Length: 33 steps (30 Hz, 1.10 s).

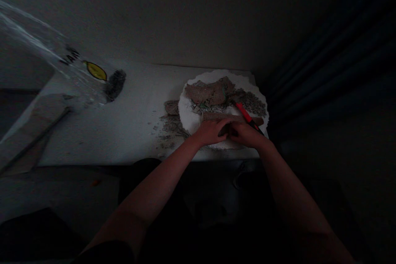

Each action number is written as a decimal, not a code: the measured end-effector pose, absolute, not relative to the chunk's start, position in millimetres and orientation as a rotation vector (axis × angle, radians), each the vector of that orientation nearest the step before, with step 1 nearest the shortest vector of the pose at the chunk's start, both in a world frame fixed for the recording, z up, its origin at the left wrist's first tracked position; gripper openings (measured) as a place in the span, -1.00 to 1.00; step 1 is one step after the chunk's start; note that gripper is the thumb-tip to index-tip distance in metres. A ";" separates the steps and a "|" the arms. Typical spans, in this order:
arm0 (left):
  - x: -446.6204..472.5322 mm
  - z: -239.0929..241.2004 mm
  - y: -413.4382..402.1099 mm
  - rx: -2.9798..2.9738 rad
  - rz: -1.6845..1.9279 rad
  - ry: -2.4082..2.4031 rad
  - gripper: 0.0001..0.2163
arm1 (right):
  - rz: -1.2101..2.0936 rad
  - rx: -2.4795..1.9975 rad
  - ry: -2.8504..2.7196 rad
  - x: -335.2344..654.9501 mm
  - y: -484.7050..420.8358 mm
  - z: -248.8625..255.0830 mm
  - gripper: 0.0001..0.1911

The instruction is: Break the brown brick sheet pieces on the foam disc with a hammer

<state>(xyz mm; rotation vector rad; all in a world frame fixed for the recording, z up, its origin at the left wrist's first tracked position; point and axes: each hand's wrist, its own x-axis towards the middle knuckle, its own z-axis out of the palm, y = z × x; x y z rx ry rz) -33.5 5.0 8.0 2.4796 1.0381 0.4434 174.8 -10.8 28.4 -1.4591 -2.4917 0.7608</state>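
Observation:
Dim light leaves much detail unclear. A white round slab with a ragged edge (186,117) lies on the table, bearing a strip of brown burlap (207,94), grey gravel and bits of green. Along its near side runs a second piece of burlap (218,116). My left hand (210,132) and my right hand (244,133) meet at this nearer piece, fingers curled round its front edge; the fingertips are partly hidden. Under my right wrist a tool with a red and black handle (244,112) lies slantwise across the slab.
A clear plastic bag (77,66) with a yellow print and dark grains in its end lies on the left of the white table (139,103). Brown fabric and loose dark crumbs (171,126) lie left of the slab. A wall stands behind, a dark curtain (334,62) at right.

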 end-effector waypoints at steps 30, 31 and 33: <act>-16.3 7.6 -1.2 2.531 0.550 1.011 -0.85 | 0.315 -1.570 -2.236 203.7 -16.7 48.3 -0.81; -12.8 8.4 -3.2 2.521 0.544 1.053 -0.86 | 0.290 -1.586 -2.257 204.2 -18.4 48.5 -0.79; -6.7 11.3 -6.3 2.504 0.506 1.114 -0.89 | 0.270 -1.570 -2.344 203.0 -22.5 46.1 -0.74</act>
